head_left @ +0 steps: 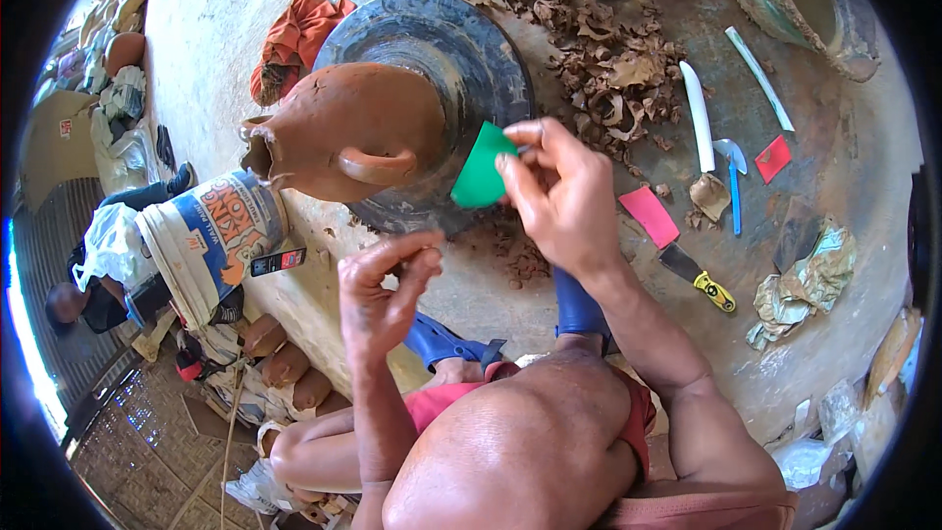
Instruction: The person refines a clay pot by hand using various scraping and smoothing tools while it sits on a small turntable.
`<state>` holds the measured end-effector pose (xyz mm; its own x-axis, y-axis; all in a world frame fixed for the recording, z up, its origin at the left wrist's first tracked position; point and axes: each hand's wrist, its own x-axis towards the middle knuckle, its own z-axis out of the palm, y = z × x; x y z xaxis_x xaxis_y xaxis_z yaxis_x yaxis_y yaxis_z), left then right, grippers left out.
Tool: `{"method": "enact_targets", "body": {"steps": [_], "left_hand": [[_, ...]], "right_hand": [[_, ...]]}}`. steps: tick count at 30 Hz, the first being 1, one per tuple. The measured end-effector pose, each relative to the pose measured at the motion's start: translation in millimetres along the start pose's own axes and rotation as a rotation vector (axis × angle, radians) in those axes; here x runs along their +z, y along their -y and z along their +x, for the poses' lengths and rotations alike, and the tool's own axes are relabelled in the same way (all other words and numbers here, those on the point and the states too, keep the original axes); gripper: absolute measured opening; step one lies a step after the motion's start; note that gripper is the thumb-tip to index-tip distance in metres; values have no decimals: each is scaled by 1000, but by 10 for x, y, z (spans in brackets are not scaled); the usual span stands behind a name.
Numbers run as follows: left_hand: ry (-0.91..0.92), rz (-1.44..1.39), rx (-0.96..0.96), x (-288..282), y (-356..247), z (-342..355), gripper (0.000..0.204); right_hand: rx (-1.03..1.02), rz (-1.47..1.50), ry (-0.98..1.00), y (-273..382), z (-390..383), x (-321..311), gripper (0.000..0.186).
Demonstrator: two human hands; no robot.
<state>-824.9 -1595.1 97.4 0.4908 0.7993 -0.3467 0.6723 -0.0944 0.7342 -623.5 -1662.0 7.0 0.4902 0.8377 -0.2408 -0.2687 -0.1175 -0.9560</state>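
Note:
My right hand (pixel 572 198) pinches a flat green plastic scraper (pixel 481 172) between thumb and fingers. The scraper is beside the base of a brown clay pot (pixel 358 123); from this angle I cannot tell whether they touch. The pot has a loop handle (pixel 378 166) and a ragged-edged mouth facing left. It rests on a dark, clay-smeared potter's wheel (pixel 491 59). Below the pot, nearer to me, my left hand (pixel 383 292) is raised with thumb and forefinger curled toward each other. Anything between those fingertips is too small to make out.
Clay shavings (pixel 618 69) lie right of the wheel. Beyond them are a white strip (pixel 698 118), a blue knife (pixel 734 182), a pink card (pixel 649 217) and a yellow-handled putty knife (pixel 711 290). An orange cloth (pixel 299 29) and a paint bucket (pixel 211 240) stand left.

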Motion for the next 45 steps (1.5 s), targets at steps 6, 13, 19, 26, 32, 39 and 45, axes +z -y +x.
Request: {"method": "enact_targets", "body": {"steps": [6, 13, 19, 26, 32, 39, 45], "left_hand": [[-374, 50, 169, 192, 1, 161, 69], [-395, 72, 187, 57, -66, 491, 67], [-350, 107, 119, 29, -157, 472, 64], [-148, -304, 11, -205, -175, 433, 49], [-160, -445, 18, -174, -125, 236, 17], [207, -196, -63, 527, 649, 2, 21], [145, -342, 32, 897, 704, -14, 26]], "right_hand": [[-162, -139, 74, -117, 355, 264, 21], [-331, -117, 131, 87, 338, 415, 23], [-324, -129, 123, 344, 167, 347, 22], [-441, -7, 286, 626, 170, 288, 27], [-264, 30, 25, 685, 188, 112, 19], [38, -153, -30, 210, 184, 119, 18], [50, -114, 96, 415, -8, 404, 16]]}}
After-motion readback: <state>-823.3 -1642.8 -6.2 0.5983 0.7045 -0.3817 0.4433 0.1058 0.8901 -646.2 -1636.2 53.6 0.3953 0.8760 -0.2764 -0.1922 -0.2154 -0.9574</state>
